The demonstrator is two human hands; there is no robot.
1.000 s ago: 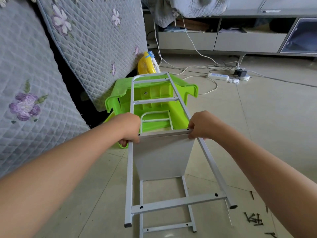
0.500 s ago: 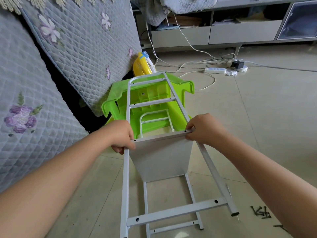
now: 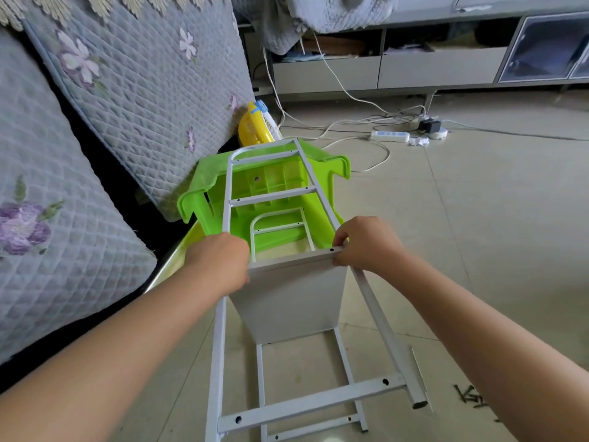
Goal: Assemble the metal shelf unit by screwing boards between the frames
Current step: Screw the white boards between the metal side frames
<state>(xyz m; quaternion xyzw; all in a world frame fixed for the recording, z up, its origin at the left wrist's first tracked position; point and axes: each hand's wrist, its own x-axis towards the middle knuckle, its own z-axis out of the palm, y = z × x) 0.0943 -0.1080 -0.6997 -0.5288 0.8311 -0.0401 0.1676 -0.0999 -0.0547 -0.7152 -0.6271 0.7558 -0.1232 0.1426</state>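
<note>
A white metal upper frame [image 3: 379,314] lies tilted over a white shelf board [image 3: 293,301] that stands on edge between it and a lower frame [image 3: 259,374] on the floor. My left hand [image 3: 220,263] grips the upper frame's left rail at the board's top left corner. My right hand [image 3: 363,244] pinches the board's top right corner against the right rail, beside a screw hole. The frame's far end rests on an overturned green plastic stool [image 3: 271,186]. Several dark screws [image 3: 471,398] lie on the floor at the lower right.
Quilted grey cushions [image 3: 95,154] lean at the left. A yellow fan [image 3: 255,129] stands behind the stool. Cables and a white power strip [image 3: 390,136] run across the tile floor below a grey cabinet [image 3: 414,68]. Bare tile spreads to the right.
The view has shifted down and closer. Both hands stay at the board's top corners, and the frame's near end has swung slightly right.
</note>
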